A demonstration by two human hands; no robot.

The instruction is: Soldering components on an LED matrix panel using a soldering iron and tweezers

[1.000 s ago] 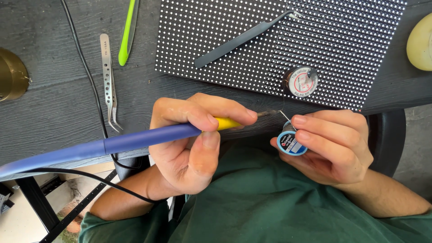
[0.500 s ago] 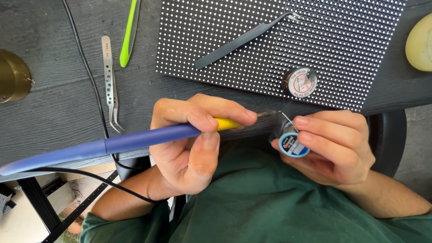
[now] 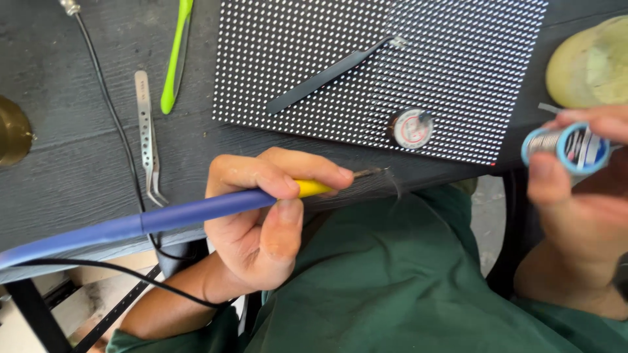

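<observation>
Two hands at work at the near edge of a dark bench (image 3: pixel 65 170). Left hand (image 3: pixel 261 222) closed in a pen grip round a soldering iron (image 3: pixel 196 210): blue handle running off to the left, yellow collar under the thumb and forefinger, metal tip pointing right, just over the bench edge. Right hand (image 3: pixel 575 222) at the right margin, well apart from the iron, fingers and thumb closed on a small blue solder spool (image 3: pixel 568 145), held up off the bench.

On the bench: black dotted panel (image 3: pixel 366 59) lying flat beyond the iron. Black tweezers (image 3: pixel 330 73) lie slantwise on it; a small round tin (image 3: pixel 410 128) sits near its front edge. Left of the panel, a green tool (image 3: pixel 175 59), then steel tweezers (image 3: pixel 149 140), then a black cable (image 3: pixel 108 104). Brass object (image 3: pixel 13 131) at far left, pale yellowish sponge (image 3: pixel 589 62) at top right. Green garment (image 3: pixel 392 281) fills the lower frame.
</observation>
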